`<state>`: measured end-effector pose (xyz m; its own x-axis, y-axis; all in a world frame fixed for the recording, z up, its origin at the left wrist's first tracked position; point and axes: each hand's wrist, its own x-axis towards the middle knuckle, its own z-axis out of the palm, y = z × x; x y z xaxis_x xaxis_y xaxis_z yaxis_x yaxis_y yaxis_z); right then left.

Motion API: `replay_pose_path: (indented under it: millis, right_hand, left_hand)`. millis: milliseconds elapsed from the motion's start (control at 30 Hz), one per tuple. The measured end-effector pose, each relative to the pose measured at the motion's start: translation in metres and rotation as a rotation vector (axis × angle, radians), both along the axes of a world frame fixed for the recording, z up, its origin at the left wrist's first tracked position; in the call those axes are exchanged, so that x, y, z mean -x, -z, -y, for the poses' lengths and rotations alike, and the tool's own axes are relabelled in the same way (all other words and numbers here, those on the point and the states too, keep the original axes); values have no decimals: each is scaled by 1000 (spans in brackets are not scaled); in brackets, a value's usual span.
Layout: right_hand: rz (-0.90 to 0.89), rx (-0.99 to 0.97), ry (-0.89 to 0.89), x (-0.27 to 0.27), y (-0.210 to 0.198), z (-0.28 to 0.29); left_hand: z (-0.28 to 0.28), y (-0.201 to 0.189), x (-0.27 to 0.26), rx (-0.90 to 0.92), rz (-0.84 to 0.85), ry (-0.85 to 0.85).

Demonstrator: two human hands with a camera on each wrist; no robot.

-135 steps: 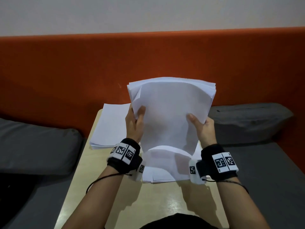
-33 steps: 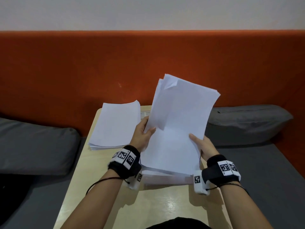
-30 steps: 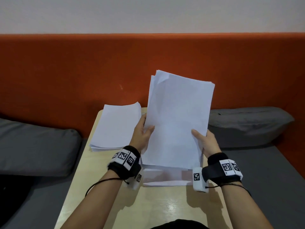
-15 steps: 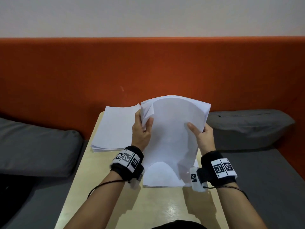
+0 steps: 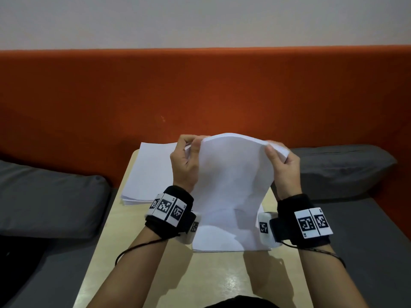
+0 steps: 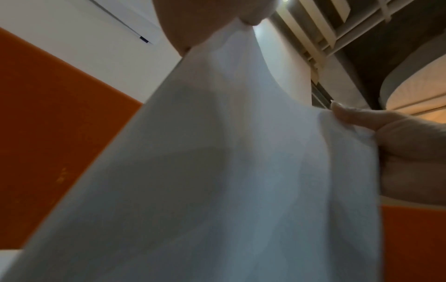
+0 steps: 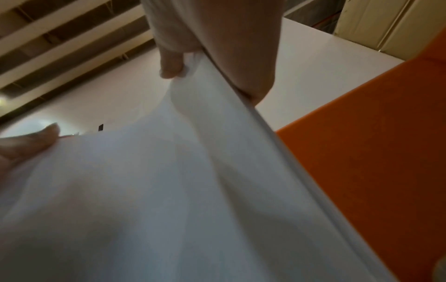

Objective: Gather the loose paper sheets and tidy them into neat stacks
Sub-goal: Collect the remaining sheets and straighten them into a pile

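Note:
A bundle of white paper sheets (image 5: 231,181) stands on its lower edge on the pale wooden table (image 5: 211,276), bowed over at the top. My left hand (image 5: 189,150) grips its upper left corner and my right hand (image 5: 278,156) grips its upper right corner, thumbs on the near face. The same sheets (image 6: 217,171) fill the left wrist view, and the sheets (image 7: 169,190) fill the right wrist view, with their stacked edge running down the right. A flat, squared stack of paper (image 5: 149,172) lies at the table's far left.
An orange upholstered backrest (image 5: 200,92) runs behind the table. Grey cushions lie on both sides, the left cushion (image 5: 49,201) and the right cushion (image 5: 342,165). The table's near half (image 5: 169,285) is bare wood.
Both hands slid up from the bundle's sides to its top corners. The sheets, held upright a second ago, came down onto the table and now bend over further at the top.

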<state>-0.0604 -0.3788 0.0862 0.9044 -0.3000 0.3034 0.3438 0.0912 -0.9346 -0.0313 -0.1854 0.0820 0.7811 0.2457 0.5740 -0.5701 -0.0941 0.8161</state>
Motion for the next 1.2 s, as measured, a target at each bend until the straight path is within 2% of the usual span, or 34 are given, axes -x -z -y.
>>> replay_pose_path:
  millis: [267, 500, 600, 700, 800, 867, 967, 1100, 1167, 1200]
  right_hand:
    - [-56, 5, -49, 0, 6, 2]
    - [-421, 36, -99, 9, 75, -5]
    - [-426, 27, -20, 7, 73, -7]
    - [-358, -13, 3, 1, 66, -4]
    - [-428, 10, 26, 1, 78, 1]
    - [-546, 67, 42, 3, 101, 3]
    - [-693, 196, 41, 2, 128, 9]
    - [-724, 332, 57, -6, 126, 19]
    - [-819, 445, 6, -10, 131, 20]
    - [-900, 560, -21, -11, 134, 19]
  left_hand:
    - [-3, 9, 2, 67, -66, 17]
    - [-3, 66, 17, 97, -381, 31]
    - [-2, 62, 18, 80, -344, 4]
    - [0, 51, 10, 66, -288, 6]
    - [2, 68, 8, 114, -364, 51]
    - [4, 97, 11, 27, -493, 99]
    - [1, 138, 14, -258, -663, 153]
    - [-4, 135, 11, -355, -746, 150]
    - [-3, 134, 8, -498, -902, 145]
    - [-2, 136, 8, -629, -1017, 160]
